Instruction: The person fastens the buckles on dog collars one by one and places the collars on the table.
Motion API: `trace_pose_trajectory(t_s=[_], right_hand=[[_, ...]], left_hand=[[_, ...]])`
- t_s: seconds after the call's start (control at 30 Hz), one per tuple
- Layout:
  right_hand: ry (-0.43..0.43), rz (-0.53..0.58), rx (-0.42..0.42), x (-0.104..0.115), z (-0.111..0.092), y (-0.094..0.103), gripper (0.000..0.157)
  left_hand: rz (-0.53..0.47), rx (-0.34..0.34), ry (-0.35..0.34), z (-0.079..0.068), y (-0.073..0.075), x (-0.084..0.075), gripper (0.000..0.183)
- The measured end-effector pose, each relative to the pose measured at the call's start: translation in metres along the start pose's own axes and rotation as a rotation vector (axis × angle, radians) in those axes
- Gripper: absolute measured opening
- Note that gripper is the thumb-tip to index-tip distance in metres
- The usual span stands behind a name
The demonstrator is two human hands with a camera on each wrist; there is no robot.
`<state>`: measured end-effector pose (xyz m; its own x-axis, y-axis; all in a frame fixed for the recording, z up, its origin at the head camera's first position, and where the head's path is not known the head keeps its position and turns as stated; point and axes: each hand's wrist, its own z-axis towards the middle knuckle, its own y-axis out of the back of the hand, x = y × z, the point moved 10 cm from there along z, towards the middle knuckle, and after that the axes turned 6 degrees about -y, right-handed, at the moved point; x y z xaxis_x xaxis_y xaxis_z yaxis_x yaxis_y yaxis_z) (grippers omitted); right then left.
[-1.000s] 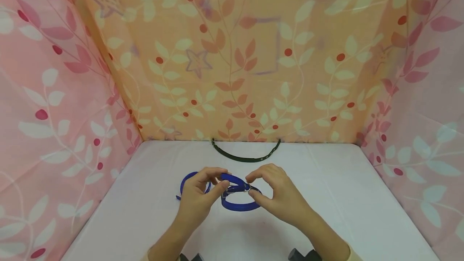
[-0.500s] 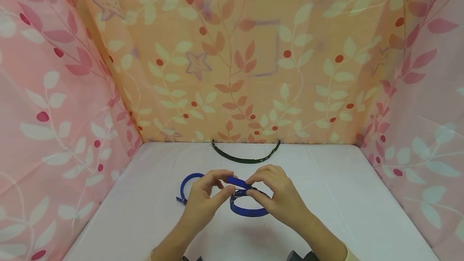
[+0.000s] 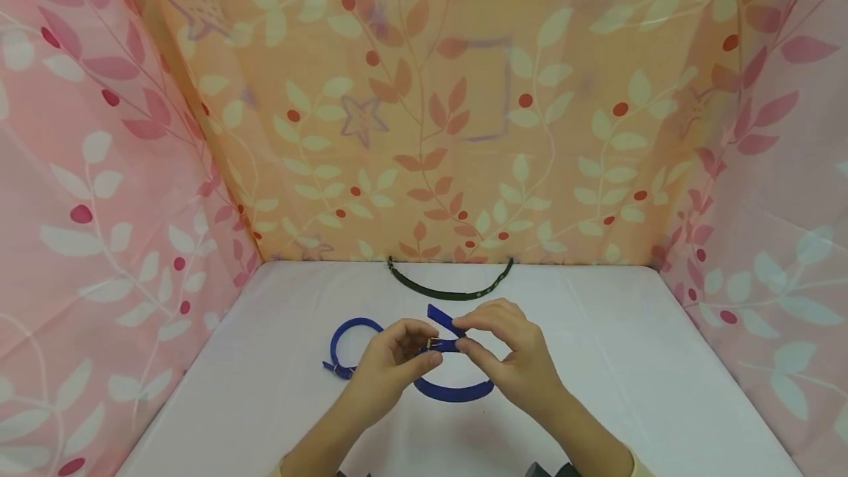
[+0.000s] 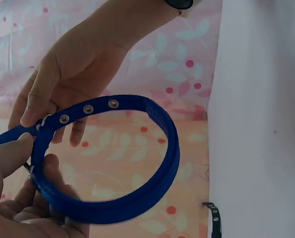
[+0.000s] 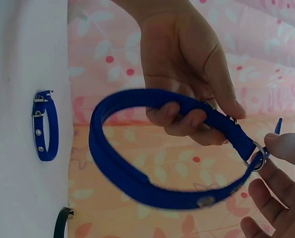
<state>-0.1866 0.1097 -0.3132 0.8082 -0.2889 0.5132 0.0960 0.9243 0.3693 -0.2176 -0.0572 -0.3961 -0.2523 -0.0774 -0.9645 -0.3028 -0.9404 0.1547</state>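
Note:
Between my hands is a blue buckled collar with metal eyelets, its band bent into a loop. My left hand holds it at the buckle, fingers curled behind the band. With thumb and forefinger, my right hand pinches the strap beside the metal ring. Past those fingers the strap's free tail sticks up and to the left. In the left wrist view, several eyelets line the upper band.
A second blue collar, buckled into a loop, lies on the white table left of my left hand. A dark green collar lies curved at the table's back edge, before the flowered curtain.
The strap's tail has come out of my left fingers and now points up from my right hand. My left hand has shifted right, onto the buckle, and the loop has moved slightly right.

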Motion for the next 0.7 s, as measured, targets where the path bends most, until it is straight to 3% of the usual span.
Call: trace_pose_trajectory(t_s=[0.17, 0.33, 0.5, 0.7], right_hand=[[0.02, -0.015, -0.022, 0.003, 0.0, 0.002, 0.047], [0.041, -0.046, -0.033, 0.006, 0.0, 0.002, 0.045], [0.039, -0.065, -0.042, 0.006, -0.001, 0.003, 0.043], [0.042, -0.074, -0.061, 0.007, 0.0, 0.006, 0.037]], left_hand=[[-0.075, -0.085, 0.013, -0.002, 0.008, -0.003, 0.038], [-0.058, -0.145, 0.01, -0.005, 0.012, -0.007, 0.04], [-0.014, -0.168, 0.008, -0.009, 0.012, -0.009, 0.036], [-0.047, -0.195, -0.057, -0.01, 0.011, -0.012, 0.029]])
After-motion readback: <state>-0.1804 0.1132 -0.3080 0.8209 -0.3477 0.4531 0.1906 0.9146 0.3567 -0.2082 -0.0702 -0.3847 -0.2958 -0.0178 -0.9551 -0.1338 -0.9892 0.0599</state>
